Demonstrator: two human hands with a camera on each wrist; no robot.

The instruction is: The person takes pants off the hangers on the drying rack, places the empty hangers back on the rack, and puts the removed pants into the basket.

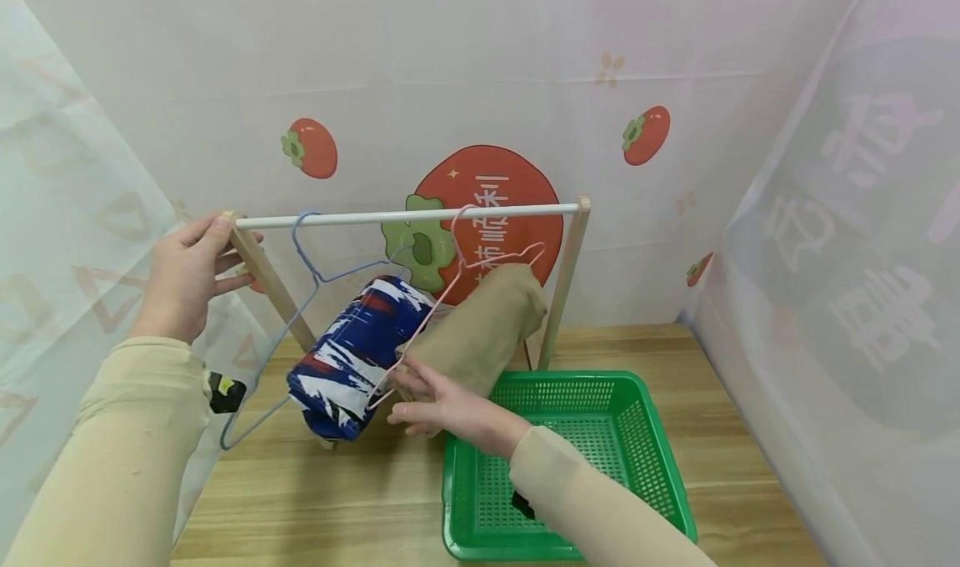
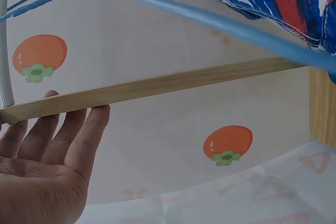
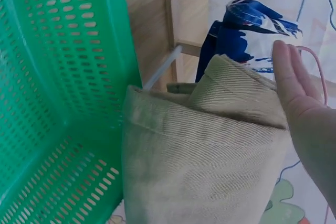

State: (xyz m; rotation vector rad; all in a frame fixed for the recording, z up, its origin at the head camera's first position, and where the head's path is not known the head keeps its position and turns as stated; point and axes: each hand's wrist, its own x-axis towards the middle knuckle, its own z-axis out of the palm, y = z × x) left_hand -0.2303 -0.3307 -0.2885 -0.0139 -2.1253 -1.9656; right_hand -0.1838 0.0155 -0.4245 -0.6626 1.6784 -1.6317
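My left hand point(image 1: 182, 277) holds the top left corner of the wooden rack point(image 1: 272, 288), thumb on top and fingers behind the post point(image 2: 157, 85). From its white bar point(image 1: 360, 218) hang a blue hanger point(image 1: 279, 333) with a folded blue, white and red cloth point(image 1: 360, 346) and a pink hanger point(image 1: 438, 304) with a folded khaki cloth point(image 1: 480, 325). My right hand point(image 1: 457, 413), fingers extended, is at the lower end of the pink hanger, beside the khaki cloth point(image 3: 205, 156); whether it touches the hanger is unclear.
A green perforated basket point(image 1: 656, 450) stands on the wooden table point(image 1: 352, 500), right of the rack and beneath my right forearm. Printed sheets with red fruit point(image 1: 645, 136) cover the back and sides.
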